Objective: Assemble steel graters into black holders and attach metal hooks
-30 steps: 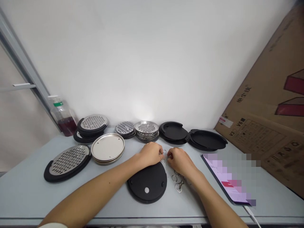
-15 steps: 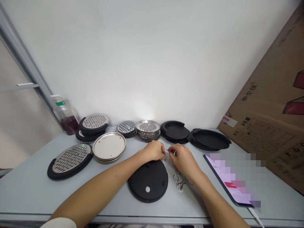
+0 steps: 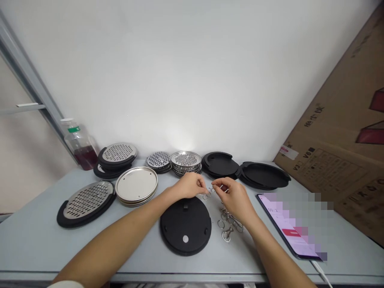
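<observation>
The left hand [image 3: 189, 186] and right hand [image 3: 235, 198] hover with fingertips pinched together around a small metal ring [image 3: 207, 195] between them. Metal swivel clips [image 3: 228, 224] lie just below the right hand, a black round disc [image 3: 185, 226] just below the left.

Ring clips [image 3: 229, 224] lie right of the round disc [image 3: 185, 228], perforated plates [image 3: 185, 160] behind it.

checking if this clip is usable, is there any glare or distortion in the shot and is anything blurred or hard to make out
In the head view, a bright glare patch sits on the white wall just above the perforated steel discs; the wide lens seems to make the metal rail and cardboard box lean inward; the phone screen is pixelated out; the small metal rings are too tiny for crisp detail.
</observation>
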A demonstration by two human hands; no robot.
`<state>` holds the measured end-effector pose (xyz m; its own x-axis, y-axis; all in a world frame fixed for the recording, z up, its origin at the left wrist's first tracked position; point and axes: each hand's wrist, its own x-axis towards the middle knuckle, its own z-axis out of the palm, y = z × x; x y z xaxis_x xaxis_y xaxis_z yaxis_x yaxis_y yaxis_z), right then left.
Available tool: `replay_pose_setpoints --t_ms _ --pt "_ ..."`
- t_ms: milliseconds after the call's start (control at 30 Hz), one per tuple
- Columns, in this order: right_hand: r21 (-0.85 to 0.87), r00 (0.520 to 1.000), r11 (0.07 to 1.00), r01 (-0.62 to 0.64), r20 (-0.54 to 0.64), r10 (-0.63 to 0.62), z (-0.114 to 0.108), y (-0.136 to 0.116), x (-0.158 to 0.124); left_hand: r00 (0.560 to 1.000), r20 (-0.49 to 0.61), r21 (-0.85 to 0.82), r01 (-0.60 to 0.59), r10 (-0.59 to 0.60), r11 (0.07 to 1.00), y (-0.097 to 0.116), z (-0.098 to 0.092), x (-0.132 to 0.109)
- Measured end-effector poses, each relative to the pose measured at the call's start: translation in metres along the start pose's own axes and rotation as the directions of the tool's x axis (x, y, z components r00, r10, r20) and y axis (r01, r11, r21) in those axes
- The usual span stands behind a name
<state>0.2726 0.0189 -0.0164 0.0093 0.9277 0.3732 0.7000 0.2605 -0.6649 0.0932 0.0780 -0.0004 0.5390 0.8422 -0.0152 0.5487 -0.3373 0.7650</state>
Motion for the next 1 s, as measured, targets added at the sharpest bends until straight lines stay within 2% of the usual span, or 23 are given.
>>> replay_pose_setpoints --t_ms 100,233,367,467,600,800,900,1000 --pt "0.198 0.998 0.979 -0.053 0.034 0.047 0.000 -0.004 0.000 0.999 -0.045 -0.077 -0.027 0.024 0.997 0.003 -0.020 -0.027" --pt "0.479 0.973 0.859 -0.184 0.212 0.090 0.000 -0.017 -0.003 0.998 -0.033 -0.194 -0.063 0.057 0.979 -0.003 -0.039 -0.069" --pt "0.586 0.956 0.785 -0.203 0.293 0.028 -0.003 -0.033 -0.007 0.999 -0.039 -0.291 0.010 -0.023 0.957 -0.013 -0.042 -0.091" --pt "0.641 0.947 0.742 -0.194 0.319 -0.028 -0.003 -0.040 -0.011 0.990 -0.132 -0.275 0.018 -0.056 0.961 -0.013 -0.037 -0.095" --pt "0.661 0.942 0.724 -0.195 0.332 -0.049 0.004 -0.041 -0.016 0.980 -0.200 -0.208 -0.044 0.002 0.977 -0.009 -0.029 -0.095" --pt "0.627 0.942 0.761 -0.167 0.328 -0.064 0.015 -0.040 -0.020 0.992 -0.128 -0.300 -0.036 -0.002 0.953 -0.011 -0.024 -0.096" --pt "0.555 0.951 0.827 -0.093 0.296 -0.092 0.016 -0.040 -0.021 0.990 -0.139 -0.324 -0.037 -0.009 0.945 -0.012 -0.023 -0.096" --pt "0.433 0.965 0.900 0.054 0.210 -0.159 0.016 -0.040 -0.022 0.988 -0.153 -0.338 -0.039 -0.014 0.940 -0.011 -0.020 -0.096"
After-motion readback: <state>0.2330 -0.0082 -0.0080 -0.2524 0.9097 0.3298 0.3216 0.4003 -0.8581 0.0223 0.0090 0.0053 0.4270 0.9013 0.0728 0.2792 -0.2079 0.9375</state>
